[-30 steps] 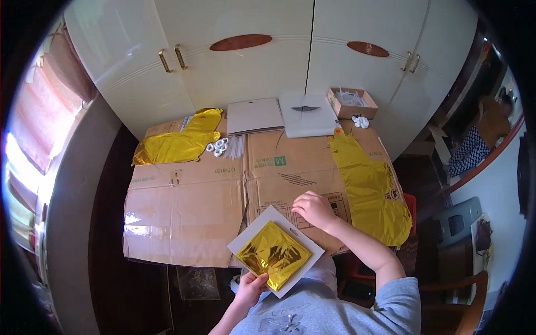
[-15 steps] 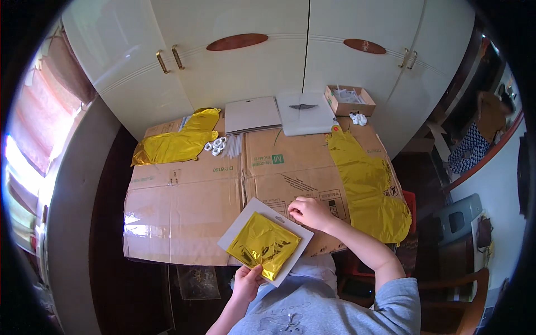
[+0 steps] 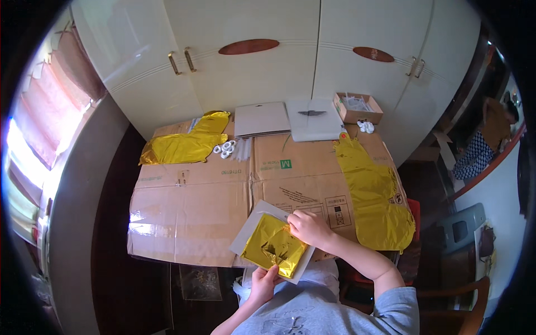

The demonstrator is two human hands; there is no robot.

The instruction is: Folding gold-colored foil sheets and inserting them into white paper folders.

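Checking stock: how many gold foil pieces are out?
3: one far left on the cardboard, one along the right edge, one on the white card between both hands. More may be hidden.

We see the bench (image 3: pixel 167 234) covered w/ flattened cardboard. On it: gold foil sheets at far left (image 3: pixel 184 144) & right (image 3: pixel 375 192), two flat grey folders (image 3: pixel 287 118), small open box (image 3: pixel 357 107), white rings (image 3: pixel 224 149).

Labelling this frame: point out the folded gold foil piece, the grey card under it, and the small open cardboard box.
folded gold foil piece (image 3: pixel 273 245), head view, crinkled middle.
grey card (image 3: pixel 248 231), head view, bare left edge.
small open cardboard box (image 3: pixel 350 115), head view, front wall.
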